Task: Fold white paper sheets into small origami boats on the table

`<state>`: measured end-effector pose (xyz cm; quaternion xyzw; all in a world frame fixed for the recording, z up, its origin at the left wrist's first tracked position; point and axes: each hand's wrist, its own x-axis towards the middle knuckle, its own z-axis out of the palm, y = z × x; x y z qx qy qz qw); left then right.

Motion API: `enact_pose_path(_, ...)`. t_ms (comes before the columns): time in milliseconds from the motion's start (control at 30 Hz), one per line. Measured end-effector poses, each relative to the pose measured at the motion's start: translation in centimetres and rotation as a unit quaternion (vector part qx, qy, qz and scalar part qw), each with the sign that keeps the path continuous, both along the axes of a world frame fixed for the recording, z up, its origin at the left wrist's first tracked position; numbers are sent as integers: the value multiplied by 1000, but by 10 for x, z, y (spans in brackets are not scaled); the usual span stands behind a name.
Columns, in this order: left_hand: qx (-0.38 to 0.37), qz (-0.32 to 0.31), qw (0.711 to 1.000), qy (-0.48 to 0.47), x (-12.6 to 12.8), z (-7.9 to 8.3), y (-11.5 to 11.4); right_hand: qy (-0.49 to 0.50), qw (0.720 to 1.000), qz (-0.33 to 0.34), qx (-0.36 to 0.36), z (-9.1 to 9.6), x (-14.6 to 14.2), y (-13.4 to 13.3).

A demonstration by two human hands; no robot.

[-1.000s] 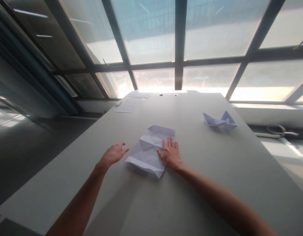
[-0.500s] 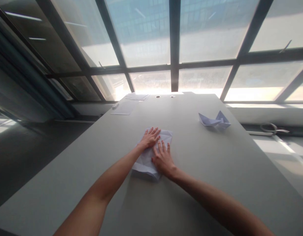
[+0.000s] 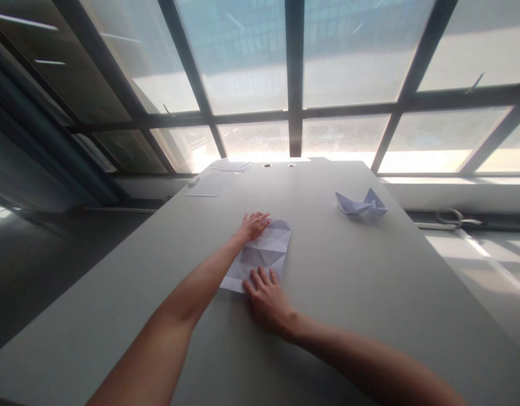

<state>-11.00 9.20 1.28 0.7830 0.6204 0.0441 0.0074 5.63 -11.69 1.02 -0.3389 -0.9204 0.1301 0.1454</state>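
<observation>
A creased sheet of white paper lies on the table in front of me, with fold lines crossing its middle. My left hand rests on its far left part, fingers stretched out toward the right. At the near edge, my right hand lies on the paper with its fingers spread. The palm of that hand hides the sheet's near right corner. Neither hand grips anything.
A folded paper boat stands on the white table to the right. Flat paper sheets lie at the far left. Two round holes are near the table's far edge, before large windows.
My right hand has slid toward me to the paper's near edge, which now lies flatter. My left hand has shifted slightly away, uncovering the creased middle. The view has turned slightly.
</observation>
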Motion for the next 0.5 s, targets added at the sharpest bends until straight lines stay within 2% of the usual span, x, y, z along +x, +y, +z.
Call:
enact_pose_path(233,21,-1,999,25,1,8,12,-28,998,-57,-17,13,-30,14)
enact_pose_path(367,8,6,999,31,1,11,16,-27,997,-69,-15,3,-33,25)
enact_pose_path(500,-17,25,999,35,-5,19,19,-16,998,-61,-21,-12,-27,22)
